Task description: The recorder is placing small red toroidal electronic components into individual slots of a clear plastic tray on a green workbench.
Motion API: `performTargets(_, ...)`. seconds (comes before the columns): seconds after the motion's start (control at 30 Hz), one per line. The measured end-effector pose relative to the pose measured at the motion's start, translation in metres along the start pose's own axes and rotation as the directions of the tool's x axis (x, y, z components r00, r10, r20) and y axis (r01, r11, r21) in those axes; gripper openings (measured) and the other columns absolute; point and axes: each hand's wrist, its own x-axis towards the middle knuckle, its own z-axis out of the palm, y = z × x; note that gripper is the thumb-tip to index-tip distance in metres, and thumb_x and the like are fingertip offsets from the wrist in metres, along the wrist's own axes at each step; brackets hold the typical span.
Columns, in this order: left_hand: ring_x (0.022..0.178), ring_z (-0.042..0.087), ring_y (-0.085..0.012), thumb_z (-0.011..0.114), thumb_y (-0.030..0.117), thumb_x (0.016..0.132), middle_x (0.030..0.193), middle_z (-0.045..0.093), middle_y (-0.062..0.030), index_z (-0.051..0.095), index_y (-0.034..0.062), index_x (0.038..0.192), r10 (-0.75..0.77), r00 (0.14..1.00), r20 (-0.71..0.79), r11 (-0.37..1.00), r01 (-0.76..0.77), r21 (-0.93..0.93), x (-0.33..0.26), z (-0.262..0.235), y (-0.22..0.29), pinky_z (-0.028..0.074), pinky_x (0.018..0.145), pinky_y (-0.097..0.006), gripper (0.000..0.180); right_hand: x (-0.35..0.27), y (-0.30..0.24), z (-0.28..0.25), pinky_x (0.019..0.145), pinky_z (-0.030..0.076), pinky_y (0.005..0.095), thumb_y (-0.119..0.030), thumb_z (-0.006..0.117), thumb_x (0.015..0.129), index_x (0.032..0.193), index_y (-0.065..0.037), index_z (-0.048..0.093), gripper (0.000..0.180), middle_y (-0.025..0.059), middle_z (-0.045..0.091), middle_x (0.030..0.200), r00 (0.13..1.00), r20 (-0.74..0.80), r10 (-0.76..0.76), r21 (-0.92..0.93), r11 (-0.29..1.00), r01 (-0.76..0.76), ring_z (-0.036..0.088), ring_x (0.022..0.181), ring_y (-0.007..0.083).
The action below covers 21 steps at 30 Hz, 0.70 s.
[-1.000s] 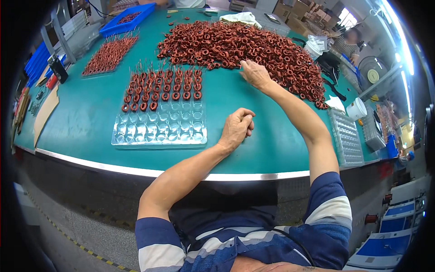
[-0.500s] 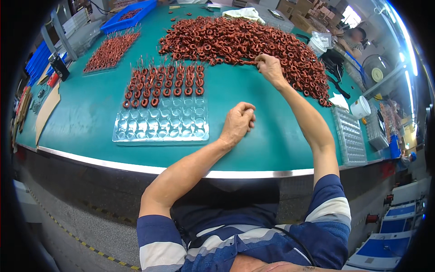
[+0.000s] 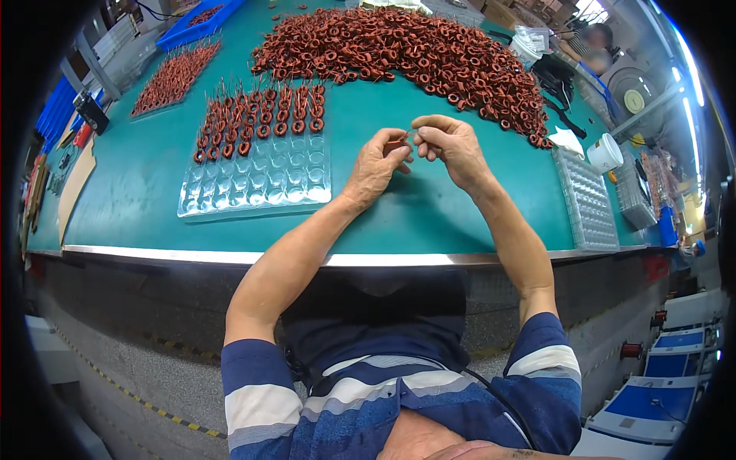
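Observation:
My left hand (image 3: 374, 167) is closed on a small red ring coil (image 3: 396, 143), mostly hidden by the fingers. Beside it my right hand (image 3: 456, 152) pinches at the coil's thin wire lead, thumb against forefinger. Both hands are raised over the green table. Left of them lies a clear plastic tray (image 3: 257, 181) of round pockets. Its far rows hold red ring coils (image 3: 264, 115) with their leads sticking up, while the near rows of pockets hold none. Beyond my hands spreads a large heap of the same coils (image 3: 406, 50).
At the far left stand another filled tray (image 3: 178, 77) and a blue bin (image 3: 201, 27). Stacked clear trays (image 3: 589, 203), a white cup (image 3: 606, 153) and a white cloth (image 3: 567, 142) are on the right. The table's metal edge (image 3: 383, 259) runs in front of me. Another person sits at the far right.
My right hand has come back from the heap toward my left hand. My left hand has risen to meet it and now holds a coil. The view has shifted slightly.

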Motion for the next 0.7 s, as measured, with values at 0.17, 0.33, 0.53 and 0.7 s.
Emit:
performTargets(0.17, 0.070, 0.059, -0.0116, 0.056, 0.022, 0.096, 0.083, 0.062, -0.0060, 0.055, -0.0001, 0.111, -0.156, 0.982, 0.103, 0.986, 0.161, -0.047, -0.004, -0.001, 0.011, 0.051, 0.059, -0.026, 0.026, -0.003, 0.009, 0.000, 0.062, 0.048, 0.0240, -0.017, 0.066, 0.088, 0.100, 0.002, 0.068, 0.023, 0.0045, 0.066, 0.080, 0.949, -0.116, -0.294, -0.448, 0.868, 0.214, 0.059, 0.071, 0.0094)
performTargets(0.33, 0.068, 0.058, -0.0108, 0.055, 0.026, 0.097, 0.082, 0.060, -0.0046, 0.055, 0.0016, 0.111, -0.212, 0.952, 0.220, 0.977, 0.210, 0.032, -0.003, 0.000, 0.015, 0.049, 0.058, -0.023, 0.028, -0.003, 0.021, -0.004, 0.066, 0.049, 0.0263, -0.022, 0.068, 0.088, 0.097, 0.000, 0.070, 0.024, 0.0055, 0.068, 0.081, 0.923, -0.140, -0.358, -0.557, 0.799, 0.225, 0.060, 0.073, 0.0113)
performTargets(0.53, 0.065, 0.058, -0.0103, 0.058, 0.019, 0.095, 0.081, 0.060, -0.0039, 0.054, 0.0018, 0.116, -0.101, 0.992, 0.070, 0.988, 0.092, 0.123, -0.008, 0.013, 0.019, 0.048, 0.057, -0.023, 0.027, -0.002, 0.033, -0.015, 0.065, 0.049, 0.0292, -0.026, 0.064, 0.090, 0.096, -0.001, 0.071, 0.027, 0.0085, 0.069, 0.083, 0.942, -0.113, -0.317, -0.581, 0.790, 0.197, 0.062, 0.074, 0.0153)
performTargets(0.7, 0.066, 0.061, -0.0141, 0.060, 0.012, 0.092, 0.079, 0.063, -0.0067, 0.056, 0.0034, 0.114, 0.200, 0.978, 0.060, 0.818, -0.200, 0.538, -0.010, 0.010, 0.014, 0.048, 0.058, -0.027, 0.024, -0.003, 0.028, -0.006, 0.062, 0.046, 0.0329, -0.020, 0.064, 0.088, 0.087, -0.001, 0.070, 0.020, 0.0098, 0.061, 0.075, 0.845, -0.019, -0.535, -0.782, 0.535, 0.320, 0.058, 0.071, 0.0213)
